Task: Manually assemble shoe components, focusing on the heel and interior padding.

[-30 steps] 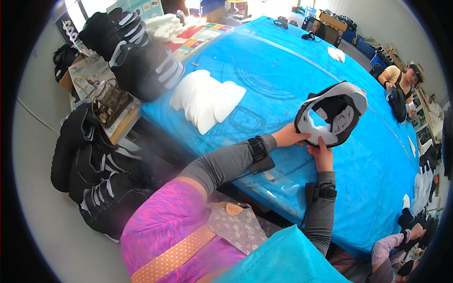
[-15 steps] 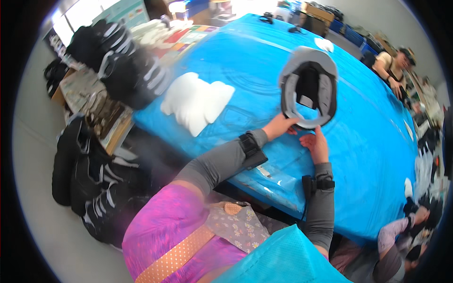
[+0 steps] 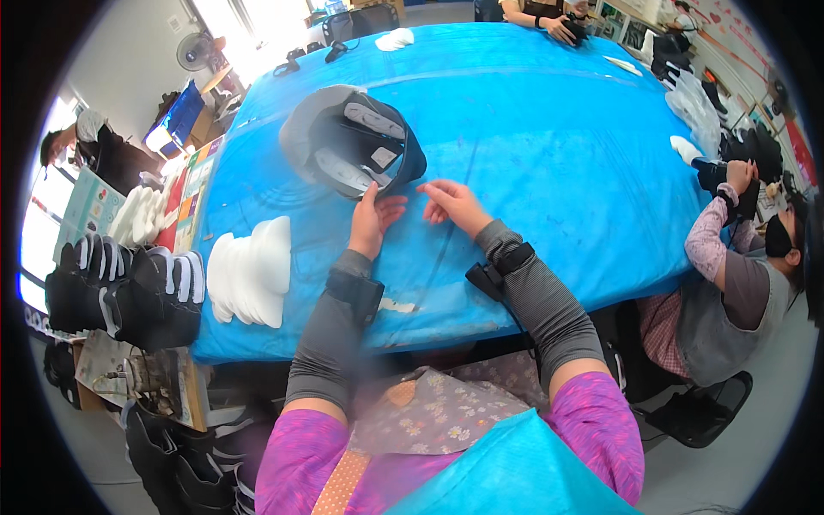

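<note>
the left hand (image 3: pixel 374 220) gripped the near rim of a grey helmet shell (image 3: pixel 350 142), which lay hollow side up on the blue table cover (image 3: pixel 549 129), just ahead of its fingers. the right hand (image 3: pixel 452 204) rested loose and open on the cover, just beside the shell, holding nothing. a stack of white foam pads (image 3: pixel 249 273) lay well off to the left hand's outer side.

White foam pads (image 3: pixel 245 279) lie stacked beside black helmets (image 3: pixel 120 287) at left.
</note>
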Action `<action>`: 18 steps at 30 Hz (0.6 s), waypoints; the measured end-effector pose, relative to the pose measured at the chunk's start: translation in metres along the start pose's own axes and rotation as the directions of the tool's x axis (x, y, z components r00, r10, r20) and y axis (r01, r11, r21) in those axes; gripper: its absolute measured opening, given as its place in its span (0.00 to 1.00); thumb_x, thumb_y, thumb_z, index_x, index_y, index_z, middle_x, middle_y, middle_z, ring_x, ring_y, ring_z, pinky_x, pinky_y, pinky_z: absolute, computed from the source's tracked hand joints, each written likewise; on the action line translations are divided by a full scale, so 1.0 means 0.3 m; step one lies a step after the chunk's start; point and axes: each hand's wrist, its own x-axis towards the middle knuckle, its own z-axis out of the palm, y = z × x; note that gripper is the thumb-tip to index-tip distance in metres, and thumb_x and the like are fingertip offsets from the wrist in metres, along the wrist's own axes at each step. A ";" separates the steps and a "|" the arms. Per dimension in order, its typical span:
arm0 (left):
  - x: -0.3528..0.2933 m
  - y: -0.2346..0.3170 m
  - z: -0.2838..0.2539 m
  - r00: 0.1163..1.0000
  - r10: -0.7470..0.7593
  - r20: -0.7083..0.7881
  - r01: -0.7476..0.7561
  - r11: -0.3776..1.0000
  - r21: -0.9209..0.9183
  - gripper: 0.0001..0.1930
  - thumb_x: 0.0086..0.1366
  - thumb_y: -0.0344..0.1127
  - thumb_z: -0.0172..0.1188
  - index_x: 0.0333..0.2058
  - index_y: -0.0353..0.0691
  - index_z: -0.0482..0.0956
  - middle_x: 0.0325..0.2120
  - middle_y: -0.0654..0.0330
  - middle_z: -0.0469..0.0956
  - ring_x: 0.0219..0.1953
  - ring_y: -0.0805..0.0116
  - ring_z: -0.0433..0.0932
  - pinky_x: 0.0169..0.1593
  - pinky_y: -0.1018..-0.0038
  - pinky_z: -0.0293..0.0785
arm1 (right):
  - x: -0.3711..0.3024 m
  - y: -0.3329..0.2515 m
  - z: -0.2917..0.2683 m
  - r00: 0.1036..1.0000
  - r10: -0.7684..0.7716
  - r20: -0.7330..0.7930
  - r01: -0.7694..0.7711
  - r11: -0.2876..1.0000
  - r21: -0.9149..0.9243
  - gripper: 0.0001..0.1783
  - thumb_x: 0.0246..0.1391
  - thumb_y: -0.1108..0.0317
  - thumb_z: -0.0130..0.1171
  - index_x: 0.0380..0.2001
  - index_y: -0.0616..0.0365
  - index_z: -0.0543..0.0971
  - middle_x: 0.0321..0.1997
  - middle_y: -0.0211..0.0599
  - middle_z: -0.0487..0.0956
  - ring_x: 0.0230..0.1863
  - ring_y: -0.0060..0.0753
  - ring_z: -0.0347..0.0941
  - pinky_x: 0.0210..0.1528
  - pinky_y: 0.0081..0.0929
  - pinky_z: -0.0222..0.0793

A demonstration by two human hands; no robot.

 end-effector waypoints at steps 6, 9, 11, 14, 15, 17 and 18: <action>0.000 -0.002 -0.020 1.000 0.002 0.010 -0.002 1.000 -0.003 0.23 0.65 0.52 0.46 0.44 0.36 0.68 0.34 0.48 0.77 0.32 0.66 0.76 0.38 0.74 0.72 | -0.246 -0.399 0.092 0.839 -0.543 -0.032 0.543 0.839 0.016 0.18 0.58 0.72 0.45 0.50 0.64 0.71 0.28 0.35 0.76 0.29 0.24 0.71 0.37 0.21 0.66; -0.007 0.000 -0.043 1.000 0.012 0.004 -0.012 1.000 0.014 0.23 0.65 0.52 0.46 0.44 0.35 0.67 0.34 0.47 0.77 0.32 0.65 0.76 0.38 0.73 0.73 | -0.447 -0.619 0.196 0.582 -0.811 0.057 0.813 0.582 -0.003 0.15 0.52 0.78 0.48 0.44 0.69 0.74 0.31 0.40 0.76 0.31 0.29 0.71 0.35 0.24 0.67; -0.010 0.007 -0.023 0.999 -0.019 -0.034 0.019 1.000 -0.003 0.22 0.65 0.51 0.46 0.43 0.34 0.68 0.33 0.47 0.77 0.32 0.64 0.76 0.38 0.73 0.73 | -0.506 -0.743 0.206 0.426 -0.896 0.128 0.905 0.420 -0.070 0.13 0.46 0.79 0.52 0.37 0.67 0.77 0.31 0.42 0.76 0.29 0.33 0.72 0.33 0.25 0.67; -0.005 0.003 0.001 0.999 0.025 0.021 -0.025 1.000 0.015 0.22 0.65 0.51 0.46 0.42 0.34 0.68 0.33 0.48 0.77 0.32 0.65 0.76 0.37 0.74 0.72 | -0.597 -0.848 0.188 0.259 -0.881 0.395 0.966 0.224 -0.133 0.17 0.53 0.69 0.52 0.38 0.24 0.76 0.34 0.22 0.71 0.36 0.27 0.65 0.43 0.29 0.59; -0.007 0.006 -0.015 0.999 0.034 0.011 -0.034 0.999 0.016 0.22 0.65 0.51 0.46 0.42 0.34 0.68 0.33 0.48 0.77 0.32 0.65 0.76 0.37 0.74 0.72 | -0.629 -0.869 0.206 0.277 -0.869 0.410 0.961 0.238 -0.143 0.16 0.53 0.66 0.54 0.37 0.21 0.76 0.34 0.18 0.71 0.38 0.25 0.63 0.45 0.29 0.57; -0.009 0.012 -0.044 0.999 0.043 -0.005 -0.043 0.999 0.023 0.23 0.65 0.52 0.46 0.42 0.34 0.68 0.33 0.48 0.77 0.32 0.65 0.76 0.37 0.74 0.72 | -0.691 -0.891 0.227 0.319 -0.855 0.410 0.947 0.270 -0.173 0.14 0.53 0.63 0.56 0.36 0.18 0.77 0.34 0.13 0.70 0.40 0.22 0.62 0.47 0.29 0.55; -0.004 0.009 -0.038 0.999 0.043 0.003 -0.043 0.999 0.022 0.23 0.65 0.52 0.46 0.42 0.34 0.68 0.33 0.48 0.77 0.32 0.65 0.76 0.37 0.74 0.72 | -0.728 -0.895 0.232 0.351 -0.850 0.394 0.934 0.290 -0.207 0.13 0.52 0.62 0.57 0.36 0.19 0.78 0.34 0.12 0.70 0.39 0.21 0.62 0.47 0.29 0.54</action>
